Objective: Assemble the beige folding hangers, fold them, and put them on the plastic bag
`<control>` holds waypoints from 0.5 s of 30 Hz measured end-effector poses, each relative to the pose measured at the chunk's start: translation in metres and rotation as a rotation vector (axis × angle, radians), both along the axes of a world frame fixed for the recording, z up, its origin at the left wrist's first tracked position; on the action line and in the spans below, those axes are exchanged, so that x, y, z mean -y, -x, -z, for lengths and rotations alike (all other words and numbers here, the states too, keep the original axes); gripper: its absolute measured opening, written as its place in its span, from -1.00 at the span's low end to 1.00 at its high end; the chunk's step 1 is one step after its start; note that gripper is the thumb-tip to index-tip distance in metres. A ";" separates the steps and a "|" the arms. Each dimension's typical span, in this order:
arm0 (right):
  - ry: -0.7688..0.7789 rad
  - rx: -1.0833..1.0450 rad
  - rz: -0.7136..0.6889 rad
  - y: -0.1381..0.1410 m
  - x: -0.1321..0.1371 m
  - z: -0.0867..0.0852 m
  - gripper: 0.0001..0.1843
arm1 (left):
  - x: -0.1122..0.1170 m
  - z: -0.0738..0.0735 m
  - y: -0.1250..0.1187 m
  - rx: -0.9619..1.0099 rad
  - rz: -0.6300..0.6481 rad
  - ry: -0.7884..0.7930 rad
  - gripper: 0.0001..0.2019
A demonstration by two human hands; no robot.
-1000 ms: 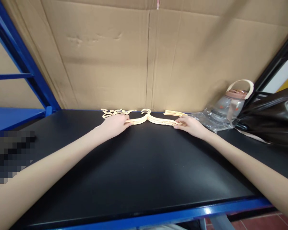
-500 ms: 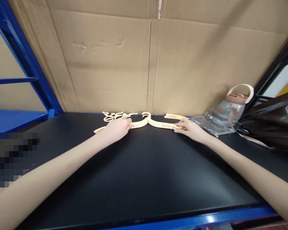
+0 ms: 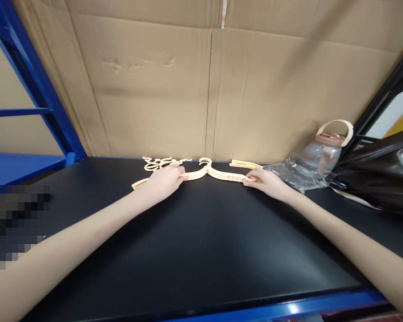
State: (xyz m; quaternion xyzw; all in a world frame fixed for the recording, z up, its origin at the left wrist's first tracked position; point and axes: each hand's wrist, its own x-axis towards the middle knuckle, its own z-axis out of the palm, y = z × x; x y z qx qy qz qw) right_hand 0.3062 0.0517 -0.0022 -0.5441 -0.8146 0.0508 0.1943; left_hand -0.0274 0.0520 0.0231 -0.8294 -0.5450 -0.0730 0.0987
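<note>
Pale cream clothes hangers (image 3: 221, 174) lie stacked flat near the back of the black tabletop, their hooks pointing at the cardboard wall. My left hand (image 3: 168, 180) is closed around the left arm of the stack, whose tip sticks out past the wrist. On the right arm of the stack, my right hand (image 3: 264, 180) pinches near the end with thumb and fingers. Behind my left hand lies a tangle of cream hanger hooks (image 3: 157, 163). More cream hanger arms (image 3: 243, 163) lie behind my right hand, partly hidden by it.
A clear bottle (image 3: 319, 154) with a pinkish lid and cream handle stands at the back right. Crumpled clear plastic (image 3: 290, 173) lies beside it, near a glossy black bag (image 3: 383, 172). Cardboard (image 3: 154, 89) closes off the back; a blue frame (image 3: 47, 89) rises at left.
My right fingers have drawn in closer around the end of the hanger stack. The left hand keeps its hold, and the stack lies nearly where it was.
</note>
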 end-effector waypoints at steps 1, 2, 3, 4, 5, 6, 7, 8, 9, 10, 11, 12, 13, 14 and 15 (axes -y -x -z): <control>-0.002 0.000 0.000 0.000 0.000 0.000 -0.65 | 0.000 0.000 0.000 0.003 0.000 0.002 -0.77; -0.005 0.001 0.000 0.000 0.000 0.000 -0.64 | 0.000 0.000 0.001 0.005 0.001 0.004 -0.76; -0.007 0.002 0.000 -0.001 -0.001 0.001 -0.64 | 0.000 0.000 0.001 0.008 0.003 0.007 -0.75; -0.010 0.004 0.000 -0.001 -0.001 0.001 -0.64 | 0.000 0.000 0.002 0.010 0.004 0.009 -0.75; -0.013 0.008 -0.001 -0.001 -0.001 0.001 -0.64 | 0.000 0.000 0.002 0.013 0.004 0.011 -0.75; -0.015 0.013 0.000 -0.001 -0.001 0.001 -0.64 | 0.000 0.000 0.002 0.015 0.002 0.014 -0.75; -0.016 0.017 0.001 -0.001 0.000 0.000 -0.65 | 0.000 0.000 0.003 0.016 -0.001 0.018 -0.75; -0.017 0.021 0.003 -0.001 0.000 0.000 -0.65 | 0.000 0.000 0.003 0.016 -0.005 0.023 -0.76; -0.020 0.024 0.006 -0.001 0.000 0.000 -0.66 | 0.000 0.000 0.003 0.016 -0.010 0.030 -0.77; -0.024 0.025 0.010 0.000 0.001 0.000 -0.66 | 0.000 -0.001 0.004 0.014 -0.016 0.039 -0.77; -0.030 0.026 0.013 0.000 0.001 0.000 -0.67 | 0.000 -0.002 0.004 0.011 -0.024 0.050 -0.77; -0.035 0.029 0.018 0.000 0.002 0.000 -0.68 | -0.001 -0.004 0.005 0.006 -0.036 0.061 -0.77; -0.040 0.032 0.022 0.001 0.002 0.000 -0.69 | -0.002 -0.006 0.006 -0.001 -0.050 0.074 -0.76; -0.042 0.036 0.028 0.001 0.003 0.000 -0.70 | -0.003 -0.008 0.007 -0.008 -0.065 0.088 -0.76; -0.041 0.039 0.034 0.001 0.004 0.000 -0.70 | -0.004 -0.011 0.008 -0.017 -0.080 0.103 -0.74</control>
